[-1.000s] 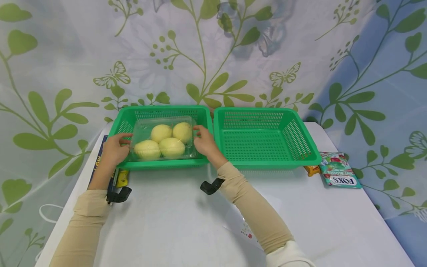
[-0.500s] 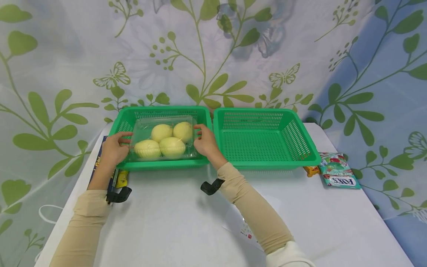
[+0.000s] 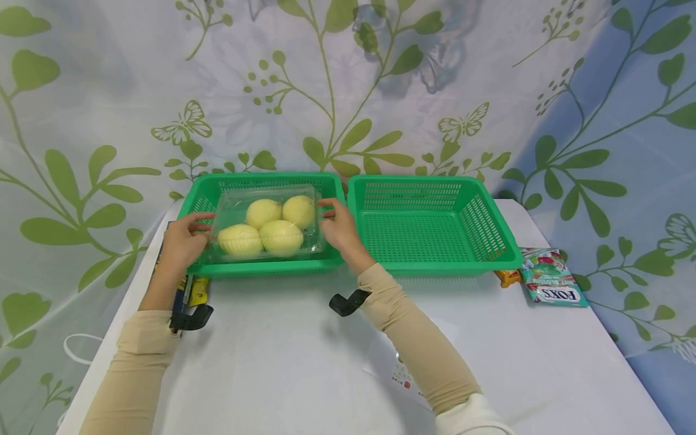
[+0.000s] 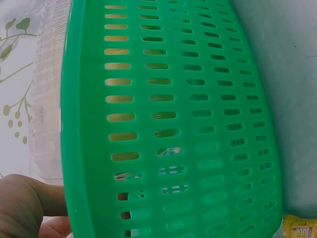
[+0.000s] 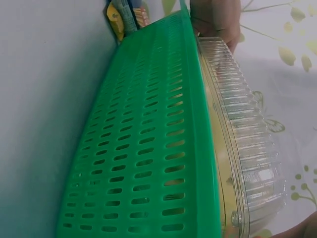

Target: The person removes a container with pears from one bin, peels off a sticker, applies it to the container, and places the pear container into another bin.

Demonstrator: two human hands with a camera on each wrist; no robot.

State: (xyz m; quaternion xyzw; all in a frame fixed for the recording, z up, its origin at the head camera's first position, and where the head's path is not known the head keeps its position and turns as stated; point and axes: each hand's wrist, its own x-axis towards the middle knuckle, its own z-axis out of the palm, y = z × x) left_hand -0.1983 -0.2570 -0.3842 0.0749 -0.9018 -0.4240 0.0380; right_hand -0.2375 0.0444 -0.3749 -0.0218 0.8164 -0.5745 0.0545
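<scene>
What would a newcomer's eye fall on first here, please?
Probably the clear plastic box of yellow fruits, held between the left hand and right hand at the top of the left green basket. The right green basket beside it comes next, then the teal FOX'S packet at far right.

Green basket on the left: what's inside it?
A clear box holding four yellow fruits is in the left basket, its upper part standing above it. Whatever lies directly beneath the box is covered, so that can't be told.
</scene>
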